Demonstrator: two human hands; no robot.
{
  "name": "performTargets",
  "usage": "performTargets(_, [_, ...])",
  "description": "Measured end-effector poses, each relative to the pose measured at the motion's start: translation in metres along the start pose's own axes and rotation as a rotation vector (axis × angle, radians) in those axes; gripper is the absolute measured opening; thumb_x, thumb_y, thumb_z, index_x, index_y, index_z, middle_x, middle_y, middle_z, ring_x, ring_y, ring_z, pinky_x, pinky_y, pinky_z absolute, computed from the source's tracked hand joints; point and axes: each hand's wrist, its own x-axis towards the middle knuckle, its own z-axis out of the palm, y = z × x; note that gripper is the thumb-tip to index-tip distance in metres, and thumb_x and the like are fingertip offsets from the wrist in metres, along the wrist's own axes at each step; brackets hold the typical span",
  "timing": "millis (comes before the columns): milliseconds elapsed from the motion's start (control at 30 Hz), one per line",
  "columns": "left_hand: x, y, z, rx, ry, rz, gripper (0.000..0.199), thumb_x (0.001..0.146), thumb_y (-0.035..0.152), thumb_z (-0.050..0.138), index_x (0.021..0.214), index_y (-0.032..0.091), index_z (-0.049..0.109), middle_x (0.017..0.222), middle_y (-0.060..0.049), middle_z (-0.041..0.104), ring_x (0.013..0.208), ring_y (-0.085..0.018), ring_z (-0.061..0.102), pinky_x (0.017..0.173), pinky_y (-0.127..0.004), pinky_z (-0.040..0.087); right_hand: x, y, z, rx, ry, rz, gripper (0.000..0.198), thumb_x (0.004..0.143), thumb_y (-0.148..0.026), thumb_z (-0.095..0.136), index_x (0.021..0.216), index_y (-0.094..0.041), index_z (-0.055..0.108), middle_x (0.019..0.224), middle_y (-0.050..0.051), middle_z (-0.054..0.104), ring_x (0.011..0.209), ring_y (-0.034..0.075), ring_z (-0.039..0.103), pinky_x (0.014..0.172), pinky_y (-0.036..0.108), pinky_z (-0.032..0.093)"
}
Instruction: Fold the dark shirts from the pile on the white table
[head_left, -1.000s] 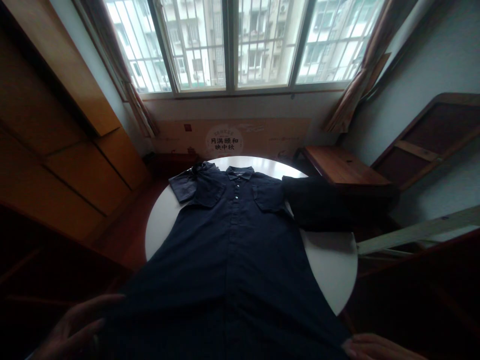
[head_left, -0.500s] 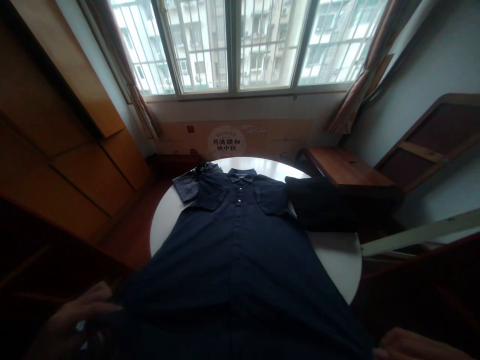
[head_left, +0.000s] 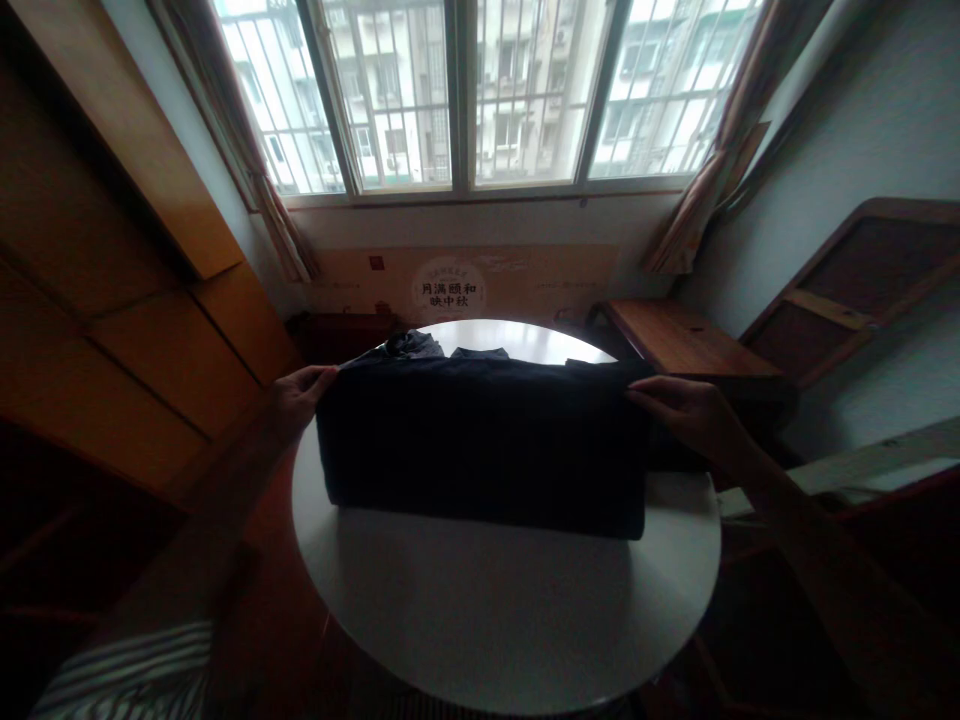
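Note:
A dark navy shirt (head_left: pixel 480 450) is folded over on the white round table (head_left: pixel 495 610), its lower part raised toward the collar. My left hand (head_left: pixel 304 390) pinches the shirt's raised edge at the left corner. At the right corner my right hand (head_left: pixel 675 400) pinches the same edge between thumb and fingers. Just the tip of the collar (head_left: pixel 480 353) shows behind the lifted cloth; the buttons and sleeves are hidden. A bunched dark grey garment (head_left: pixel 414 345) lies behind the shirt's left end.
Beyond the table's right side stands a wooden desk (head_left: pixel 690 335). Wooden cabinets (head_left: pixel 150 350) line the left wall. A long printed box (head_left: pixel 525 280) sits beneath the barred window (head_left: pixel 525 90). A wooden-framed panel (head_left: pixel 862 290) leans at the right wall.
Both hands have carried the shirt's hem forward and up, from near me to close by the collar. The shirt is now doubled over, and the near part of the table shows.

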Motion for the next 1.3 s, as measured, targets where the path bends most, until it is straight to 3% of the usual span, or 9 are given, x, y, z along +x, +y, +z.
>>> performTargets(100, [0.048,-0.004,0.045,0.065,-0.079,0.055,0.046,0.089,0.052,0.062,0.104,0.01,0.069,0.101,-0.009,0.071,0.093,-0.023,0.066,0.081,-0.034,0.055,0.051,0.008,0.033,0.071,-0.075,0.041,0.034,0.083,-0.048,0.064,0.085,-0.016,0.077,0.086,0.01,0.077,0.079,0.024,0.071,0.073,0.034,0.056])
performTargets(233, [0.076,-0.011,0.086,0.114,-0.13,0.084,0.036,0.094,0.038,0.061,0.121,0.014,0.06,0.121,-0.008,0.062,0.104,-0.026,0.063,0.087,-0.043,0.055,0.087,0.02,0.065,-0.169,-0.24,0.044,0.015,0.082,-0.02,0.062,0.085,-0.016,0.077,0.092,0.01,0.077,0.083,0.022,0.072,0.078,0.03,0.053])
performTargets(500, [0.087,-0.025,0.119,0.184,-0.206,0.183,0.037,0.095,0.036,0.061,0.124,0.015,0.058,0.124,-0.009,0.06,0.105,-0.025,0.062,0.088,-0.044,0.054,0.111,0.026,0.091,-0.361,-0.336,0.068,0.011,0.081,-0.015,0.065,0.086,-0.015,0.075,0.09,0.009,0.076,0.078,0.02,0.068,0.072,0.027,0.049])
performTargets(667, [0.081,-0.025,0.113,0.216,-0.269,0.32,0.036,0.095,0.035,0.06,0.126,0.016,0.057,0.125,-0.01,0.059,0.105,-0.023,0.062,0.088,-0.044,0.055,0.081,-0.006,0.093,-0.427,-0.301,-0.071,0.02,0.091,-0.02,0.058,0.104,-0.012,0.071,0.103,0.015,0.071,0.096,0.026,0.063,0.086,0.037,0.046])
performTargets(800, [0.042,-0.032,0.092,0.229,-0.398,0.452,0.026,0.092,0.04,0.064,0.101,0.016,0.068,0.103,-0.009,0.066,0.092,-0.02,0.064,0.085,-0.035,0.054,-0.003,-0.038,0.088,-0.336,-0.446,-0.509,0.027,0.094,-0.037,0.059,0.105,-0.015,0.069,0.105,0.013,0.068,0.095,0.026,0.061,0.086,0.04,0.047])
performTargets(900, [-0.002,-0.052,0.063,0.307,-0.602,0.729,0.028,0.086,0.045,0.069,0.089,0.018,0.07,0.088,-0.006,0.067,0.083,-0.019,0.064,0.082,-0.033,0.054,-0.067,-0.045,0.088,-0.302,-0.484,-0.689,0.025,0.091,-0.027,0.059,0.111,-0.015,0.068,0.111,0.013,0.068,0.101,0.026,0.061,0.092,0.042,0.046])
performTargets(1033, [-0.042,-0.084,0.03,0.472,-0.669,1.083,0.026,0.092,0.033,0.063,0.112,0.017,0.067,0.108,-0.01,0.069,0.098,-0.022,0.065,0.089,-0.037,0.055,-0.101,-0.036,0.095,-0.433,-0.332,-0.734,0.039,0.082,-0.001,0.051,0.117,-0.009,0.066,0.116,0.015,0.069,0.105,0.027,0.062,0.097,0.041,0.047])
performTargets(1167, [-0.05,-0.098,0.024,0.553,-0.6,1.072,0.038,0.091,0.003,0.044,0.121,0.017,0.064,0.113,-0.011,0.068,0.102,-0.019,0.066,0.091,-0.035,0.057,-0.092,-0.03,0.102,-0.518,-0.285,-0.678,0.041,0.076,0.005,0.05,0.11,-0.007,0.069,0.108,0.016,0.071,0.098,0.026,0.065,0.088,0.037,0.053])
performTargets(1300, [-0.056,-0.095,0.025,0.537,-0.539,1.066,0.033,0.09,0.002,0.046,0.114,0.015,0.064,0.102,-0.01,0.069,0.091,-0.019,0.067,0.079,-0.031,0.06,-0.089,-0.038,0.101,-0.503,-0.3,-0.637,0.036,0.077,0.008,0.049,0.098,-0.011,0.071,0.101,0.014,0.073,0.09,0.024,0.068,0.08,0.033,0.056])
